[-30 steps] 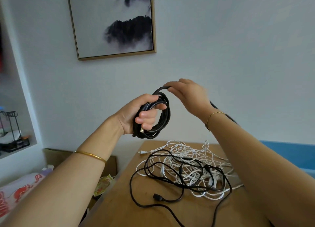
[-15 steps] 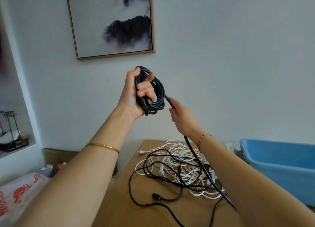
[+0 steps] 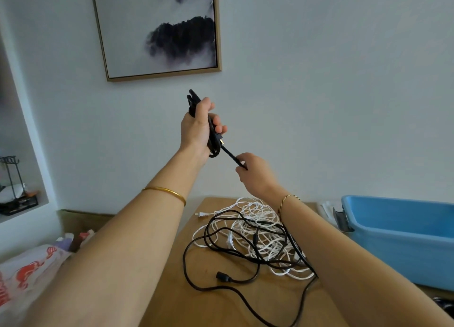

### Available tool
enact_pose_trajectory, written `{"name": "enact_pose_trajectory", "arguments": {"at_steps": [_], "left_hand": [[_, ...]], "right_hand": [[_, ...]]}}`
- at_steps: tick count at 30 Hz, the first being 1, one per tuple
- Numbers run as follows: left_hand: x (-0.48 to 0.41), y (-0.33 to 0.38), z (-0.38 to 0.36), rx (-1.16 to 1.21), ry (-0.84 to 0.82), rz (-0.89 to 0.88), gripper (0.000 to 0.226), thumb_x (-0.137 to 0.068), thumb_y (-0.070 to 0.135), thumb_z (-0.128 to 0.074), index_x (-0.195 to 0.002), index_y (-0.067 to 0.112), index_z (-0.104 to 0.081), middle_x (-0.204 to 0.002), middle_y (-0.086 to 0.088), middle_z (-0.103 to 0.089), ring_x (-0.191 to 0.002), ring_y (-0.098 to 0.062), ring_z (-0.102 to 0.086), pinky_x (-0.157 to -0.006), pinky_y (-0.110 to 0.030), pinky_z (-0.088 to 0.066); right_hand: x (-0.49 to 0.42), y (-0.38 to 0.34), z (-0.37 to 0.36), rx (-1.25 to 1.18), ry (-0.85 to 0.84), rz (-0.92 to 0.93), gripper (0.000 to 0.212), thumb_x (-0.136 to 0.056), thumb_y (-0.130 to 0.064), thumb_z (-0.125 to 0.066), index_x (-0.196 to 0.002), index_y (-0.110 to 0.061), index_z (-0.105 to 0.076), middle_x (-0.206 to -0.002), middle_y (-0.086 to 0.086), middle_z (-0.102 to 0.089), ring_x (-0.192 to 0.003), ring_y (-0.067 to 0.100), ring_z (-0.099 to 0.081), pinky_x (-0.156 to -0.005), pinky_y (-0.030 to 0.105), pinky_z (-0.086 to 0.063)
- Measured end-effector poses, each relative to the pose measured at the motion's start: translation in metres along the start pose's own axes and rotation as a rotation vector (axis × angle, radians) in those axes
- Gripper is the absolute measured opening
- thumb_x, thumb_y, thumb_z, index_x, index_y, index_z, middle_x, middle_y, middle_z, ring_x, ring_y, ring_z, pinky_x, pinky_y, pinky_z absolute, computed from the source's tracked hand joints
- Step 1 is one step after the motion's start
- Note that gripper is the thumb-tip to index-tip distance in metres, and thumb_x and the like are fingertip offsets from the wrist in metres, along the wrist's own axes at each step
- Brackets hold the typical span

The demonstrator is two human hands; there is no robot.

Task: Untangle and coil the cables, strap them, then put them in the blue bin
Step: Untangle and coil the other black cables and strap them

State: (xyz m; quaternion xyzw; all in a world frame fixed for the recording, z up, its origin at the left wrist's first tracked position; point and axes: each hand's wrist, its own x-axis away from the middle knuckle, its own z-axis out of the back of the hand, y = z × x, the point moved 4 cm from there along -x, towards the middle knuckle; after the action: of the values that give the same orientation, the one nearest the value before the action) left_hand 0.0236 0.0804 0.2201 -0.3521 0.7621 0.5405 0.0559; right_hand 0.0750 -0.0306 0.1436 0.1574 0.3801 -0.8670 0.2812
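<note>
My left hand (image 3: 199, 127) is raised in front of the wall and grips a coil of black cable (image 3: 211, 140), seen edge-on, with a plug end poking out by my fingers. From the coil a taut black strand runs down to my right hand (image 3: 255, 176), which pinches it just below and to the right. The strand continues under my right forearm to the table. There a tangle of white cable (image 3: 260, 231) and loose black cable (image 3: 221, 248) lies in a heap. The blue bin (image 3: 403, 231) stands at the right.
The wooden table (image 3: 172, 299) holds the heap; a white plug (image 3: 202, 214) lies at its far side. A framed picture (image 3: 159, 29) hangs on the wall above. A printed bag (image 3: 27, 270) sits low on the left, below a recessed shelf with a black rack (image 3: 13, 186).
My left hand has turned the coil from face-on to edge-on. My right hand has slid a little way down the strand, to the right, and pulled it taut.
</note>
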Motion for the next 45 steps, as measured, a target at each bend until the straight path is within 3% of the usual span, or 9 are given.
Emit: {"name": "enact_pose_trajectory", "arguments": {"at_steps": [4, 8, 14, 19, 22, 27, 32, 38, 45], "left_hand": [[0.003, 0.0, 0.001, -0.125, 0.035, -0.067, 0.026, -0.094, 0.026, -0.049, -0.072, 0.012, -0.051, -0.042, 0.002, -0.046, -0.039, -0.011, -0.05, -0.061, -0.031, -0.044], [0.0, -0.004, -0.003, 0.016, 0.037, 0.004, 0.018, -0.093, 0.026, -0.052, -0.084, 0.01, -0.052, -0.044, 0.004, -0.043, -0.038, -0.011, -0.041, -0.052, -0.025, -0.043], [-0.001, -0.008, -0.015, 0.159, -0.037, 0.131, 0.025, -0.093, 0.031, -0.053, -0.093, 0.007, -0.054, -0.046, 0.006, -0.041, -0.037, -0.009, -0.037, -0.044, -0.021, -0.042], [-0.005, -0.009, -0.012, 0.067, 0.006, 0.076, 0.02, -0.093, 0.027, -0.053, -0.086, 0.008, -0.05, -0.043, 0.003, -0.044, -0.039, -0.012, -0.04, -0.051, -0.024, -0.046], [-0.008, -0.012, -0.006, -0.04, 0.047, 0.031, 0.019, -0.092, 0.025, -0.052, -0.083, 0.01, -0.049, -0.042, 0.003, -0.046, -0.037, -0.013, -0.046, -0.058, -0.028, -0.045], [-0.005, -0.021, -0.003, -0.124, 0.083, -0.027, 0.018, -0.092, 0.02, -0.052, -0.078, 0.009, -0.047, -0.044, 0.0, -0.045, -0.039, -0.015, -0.043, -0.047, -0.023, -0.045], [-0.005, -0.025, -0.005, -0.126, 0.102, -0.057, 0.016, -0.091, 0.016, -0.053, -0.077, 0.008, -0.048, -0.041, 0.0, -0.045, -0.037, -0.015, -0.039, -0.048, -0.023, -0.048], [0.001, -0.03, -0.006, -0.464, 0.002, -0.219, 0.018, -0.092, 0.018, -0.053, -0.081, 0.005, -0.046, -0.05, -0.004, -0.053, -0.039, -0.016, -0.051, -0.045, -0.024, -0.047], [0.005, -0.034, -0.009, -0.808, -0.103, -0.246, 0.022, -0.085, 0.021, -0.056, -0.09, 0.004, -0.043, -0.057, -0.008, -0.063, -0.047, -0.023, -0.061, -0.055, -0.041, -0.057]], "right_hand": [[0.001, 0.012, 0.01, 0.041, 0.08, -0.067, 0.022, -0.096, -0.017, -0.044, -0.111, -0.007, -0.056, -0.089, 0.009, -0.061, -0.079, 0.029, -0.058, -0.065, 0.034, -0.045], [0.0, 0.011, 0.011, 0.128, 0.046, 0.007, 0.024, -0.097, -0.02, -0.044, -0.113, -0.011, -0.06, -0.088, 0.007, -0.06, -0.077, 0.026, -0.054, -0.062, 0.031, -0.04], [0.004, 0.008, -0.002, 0.102, -0.011, 0.058, 0.026, -0.096, -0.019, -0.047, -0.117, -0.013, -0.061, -0.084, 0.0, -0.055, -0.075, 0.02, -0.049, -0.062, 0.027, -0.036], [0.01, -0.001, 0.003, 0.083, -0.02, 0.095, 0.024, -0.094, -0.02, -0.048, -0.11, -0.015, -0.066, -0.083, 0.0, -0.058, -0.076, 0.021, -0.052, -0.065, 0.031, -0.042], [0.012, -0.008, 0.01, 0.115, -0.04, 0.126, 0.023, -0.094, -0.02, -0.048, -0.105, -0.013, -0.067, -0.084, 0.003, -0.061, -0.076, 0.022, -0.053, -0.059, 0.029, -0.038], [0.014, -0.021, 0.017, 0.156, -0.071, 0.149, 0.022, -0.089, -0.021, -0.05, -0.101, -0.017, -0.069, -0.094, 0.003, -0.067, -0.083, 0.022, -0.058, -0.065, 0.03, -0.044], [0.017, -0.024, 0.022, 0.228, -0.125, 0.182, 0.023, -0.088, -0.021, -0.052, -0.103, -0.016, -0.07, -0.098, 0.002, -0.066, -0.089, 0.021, -0.058, -0.075, 0.033, -0.05], [0.019, -0.029, 0.04, 0.294, -0.162, 0.214, 0.024, -0.087, -0.015, -0.052, -0.103, -0.02, -0.069, -0.098, -0.002, -0.061, -0.087, 0.018, -0.054, -0.079, 0.035, -0.05], [0.01, -0.021, 0.057, 0.31, 0.006, 0.184, 0.025, -0.087, -0.006, -0.056, -0.109, -0.018, -0.061, -0.098, 0.0, -0.053, -0.092, 0.023, -0.056, -0.073, 0.032, -0.046]]}}
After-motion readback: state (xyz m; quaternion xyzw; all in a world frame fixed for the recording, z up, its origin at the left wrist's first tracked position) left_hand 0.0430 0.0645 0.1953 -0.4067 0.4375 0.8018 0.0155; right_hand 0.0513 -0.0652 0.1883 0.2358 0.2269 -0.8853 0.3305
